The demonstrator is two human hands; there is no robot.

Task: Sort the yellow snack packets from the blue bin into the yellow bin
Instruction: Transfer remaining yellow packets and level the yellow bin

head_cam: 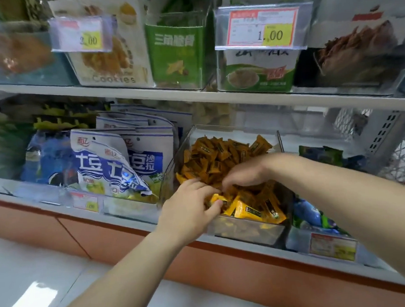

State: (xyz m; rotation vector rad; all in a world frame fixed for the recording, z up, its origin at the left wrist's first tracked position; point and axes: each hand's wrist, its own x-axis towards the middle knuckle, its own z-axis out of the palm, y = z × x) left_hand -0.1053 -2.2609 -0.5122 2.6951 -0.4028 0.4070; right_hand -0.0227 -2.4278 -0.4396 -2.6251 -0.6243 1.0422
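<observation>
Centrally, on the lower shelf, a clear bin heaped with yellow snack packets is seen, and both hands are sunk into its front end. The left hand, entering from the lower middle of the frame, is curled over the pile, and one of the brighter packets is pinched between its thumb and fingers close to the bin's front wall. The right hand, reaching in from the right edge, is held just above and behind it, its fingers bent down among the packets. Whether anything is gripped there cannot be told, since the fingertips are hidden. The two hands are nearly touching. Blue packets are piled just right of the bin, at lower right, and blue-and-white bags are stood to its left. On the upper shelf a green box is placed at top centre, flanked by a cookie bag and a price tag marked 1.00.
</observation>
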